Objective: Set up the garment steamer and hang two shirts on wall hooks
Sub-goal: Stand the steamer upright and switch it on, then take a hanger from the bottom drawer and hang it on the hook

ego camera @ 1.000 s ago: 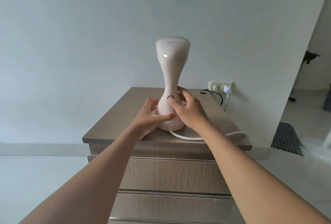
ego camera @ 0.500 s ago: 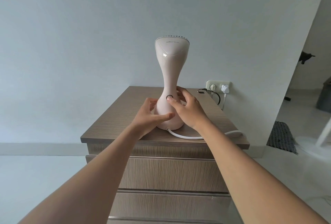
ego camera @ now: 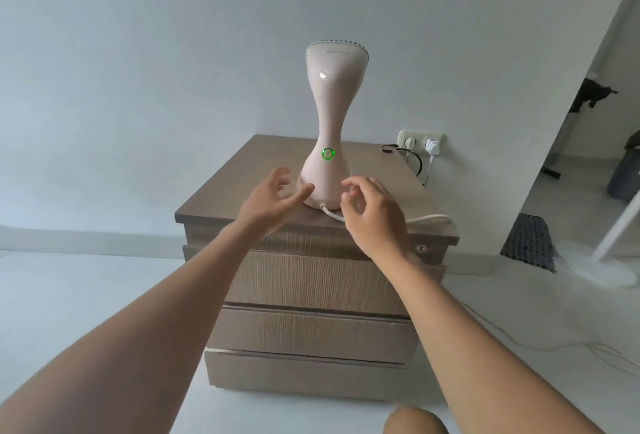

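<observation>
Your steamer (ego camera: pixel 329 114) stands upright on the wooden worktop (ego camera: pixel 239 187), its round button (ego camera: pixel 328 154) glowing green. Your left hand (ego camera: pixel 272 201) and right hand (ego camera: pixel 374 222) hover just in front of its base, fingers loosely spread and holding nothing. The left thumb may be grazing the base, but it's hard to tell. The white cord (ego camera: pixel 431 217) trails right across the worktop.

Head camera faces the steamer (ego camera: pixel 331 121) closely
</observation>
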Motion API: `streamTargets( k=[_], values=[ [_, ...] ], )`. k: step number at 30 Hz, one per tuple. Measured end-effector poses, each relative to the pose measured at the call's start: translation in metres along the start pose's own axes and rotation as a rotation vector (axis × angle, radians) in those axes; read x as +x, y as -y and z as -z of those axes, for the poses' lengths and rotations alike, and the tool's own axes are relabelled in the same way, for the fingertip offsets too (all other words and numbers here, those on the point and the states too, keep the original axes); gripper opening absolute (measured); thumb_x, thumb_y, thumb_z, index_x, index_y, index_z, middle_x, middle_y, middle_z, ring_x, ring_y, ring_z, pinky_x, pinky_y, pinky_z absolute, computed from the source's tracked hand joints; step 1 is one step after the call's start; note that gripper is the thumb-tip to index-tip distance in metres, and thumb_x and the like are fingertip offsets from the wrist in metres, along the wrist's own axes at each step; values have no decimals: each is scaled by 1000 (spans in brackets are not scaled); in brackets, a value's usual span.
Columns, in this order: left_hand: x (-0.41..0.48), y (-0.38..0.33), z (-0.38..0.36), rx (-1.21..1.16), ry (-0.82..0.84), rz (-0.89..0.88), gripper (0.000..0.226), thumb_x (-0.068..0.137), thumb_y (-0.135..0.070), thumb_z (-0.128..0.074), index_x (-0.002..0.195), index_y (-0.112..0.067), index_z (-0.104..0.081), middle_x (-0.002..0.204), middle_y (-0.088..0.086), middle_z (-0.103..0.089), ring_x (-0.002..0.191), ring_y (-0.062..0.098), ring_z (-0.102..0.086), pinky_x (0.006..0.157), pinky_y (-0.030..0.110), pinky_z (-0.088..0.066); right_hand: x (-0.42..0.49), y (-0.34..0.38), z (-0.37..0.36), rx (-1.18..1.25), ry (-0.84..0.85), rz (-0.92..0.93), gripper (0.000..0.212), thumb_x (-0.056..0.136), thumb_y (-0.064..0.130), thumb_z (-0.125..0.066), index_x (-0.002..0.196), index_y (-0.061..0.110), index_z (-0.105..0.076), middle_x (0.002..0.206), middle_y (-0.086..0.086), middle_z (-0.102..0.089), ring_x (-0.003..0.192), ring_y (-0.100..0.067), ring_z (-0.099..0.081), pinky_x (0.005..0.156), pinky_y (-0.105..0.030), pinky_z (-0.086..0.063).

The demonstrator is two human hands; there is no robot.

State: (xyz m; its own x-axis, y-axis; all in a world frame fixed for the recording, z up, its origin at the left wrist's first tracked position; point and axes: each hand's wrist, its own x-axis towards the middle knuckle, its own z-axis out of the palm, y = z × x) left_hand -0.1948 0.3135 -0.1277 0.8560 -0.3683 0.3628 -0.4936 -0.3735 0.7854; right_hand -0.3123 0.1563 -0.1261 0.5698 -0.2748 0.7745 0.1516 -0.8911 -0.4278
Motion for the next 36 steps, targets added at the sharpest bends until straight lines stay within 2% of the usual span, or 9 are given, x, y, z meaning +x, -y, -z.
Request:
streamTargets(
  k=[3,4,6,9,12,17,28,32,36],
  values=[
    [-26,13,6,423,-63,-157,64,74,-79,-44,121,-36,-54,112,-14,-66,103,12,-60,78,29,-40,-49,8,-9,-22,43,133,12,83,13,-62,91,18,-69,81,4,-64,67,-17,-58,57,-25,-41],
    [-33,18,5,535,-93,-253,61,76,-78,-43,118,-36,-58,113,-14,-66,105,13,-60,80,29,-38,-64,9,-12,-11,110,133,11,84,13,-62,90,18,-70,80,4,-64,65,-17,-58,55,-25,-42],
    [-44,29,5,630,-132,-359,57,82,-71,-45,123,-34,-60,129,-13,-60,121,13,-52,97,32,-33,-93,7,-20,3,299,83,13,88,18,-59,93,22,-70,86,7,-66,69,-17,-61,56,-32,-50],
    [-47,39,7,616,-146,-349,49,89,-59,-47,129,-33,-58,139,-11,-54,132,11,-42,107,34,-24,-129,-4,-35,-83,638,-56,27,95,31,-48,116,28,-65,116,9,-65,100,-14,-63,78,-33,-53],
    [-44,40,6,594,-132,-331,47,90,-58,-48,128,-33,-59,139,-11,-53,133,10,-41,107,35,-23,-155,-16,-52,-220,833,-172,47,96,38,-45,141,25,-48,141,4,-51,125,-19,-50,99,-35,-40],
    [-38,42,5,551,-134,-297,48,88,-60,-49,127,-35,-60,139,-14,-53,133,8,-40,108,33,-21,-184,-24,-77,-443,831,-192,63,93,37,-50,150,22,-30,149,0,-39,135,-21,-36,112,-44,-26],
    [-38,39,8,523,-120,-293,49,87,-60,-51,126,-34,-61,138,-14,-53,133,6,-39,106,32,-20,-187,-18,-93,-480,575,-279,36,90,47,-59,119,27,-61,118,1,-57,114,-23,-49,110,-44,-24],
    [-39,38,7,514,-105,-284,50,87,-61,-50,127,-34,-60,139,-14,-53,133,5,-39,106,31,-19,-197,-20,-81,-268,564,-303,19,86,41,-67,91,22,-66,96,2,-57,98,-21,-49,82,-35,-43],
    [-41,37,9,508,-97,-277,51,87,-61,-50,127,-33,-60,139,-14,-53,133,6,-39,106,31,-19,-203,-22,-69,-175,635,-291,18,83,40,-71,86,22,-70,83,9,-51,90,-15,-48,68,-29,-40]
  ],
)
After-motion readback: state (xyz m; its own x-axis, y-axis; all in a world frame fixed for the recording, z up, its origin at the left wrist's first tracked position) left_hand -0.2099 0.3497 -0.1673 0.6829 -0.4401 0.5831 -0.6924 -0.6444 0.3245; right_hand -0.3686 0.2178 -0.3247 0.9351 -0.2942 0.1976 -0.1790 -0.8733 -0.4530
